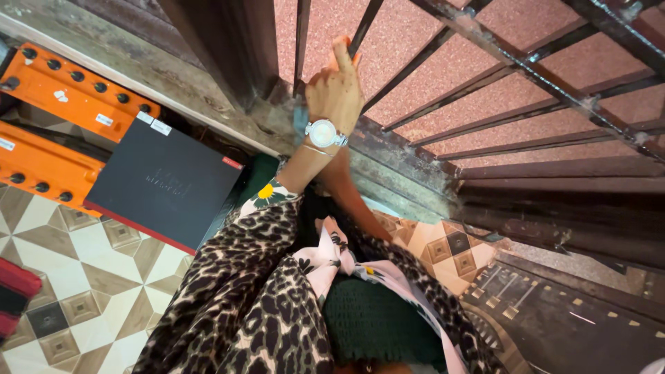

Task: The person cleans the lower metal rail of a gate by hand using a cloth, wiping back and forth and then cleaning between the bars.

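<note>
Leopard-print sleeve (235, 291) nearest you; your left hand (336, 90) is clamped on a dark gate bar (357, 38). Your right hand (hidden behind it) I cannot tell. You seem mid-pull, so I'd judge a firm hold comes next.

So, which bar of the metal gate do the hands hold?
The slanted dark bar in front of the left hand; the neighbouring bars stay untouched.

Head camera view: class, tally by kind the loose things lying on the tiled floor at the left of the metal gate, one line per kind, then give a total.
Orange cases with black knobs: 2
Flat black box with a red edge: 1
Total: 3
</note>
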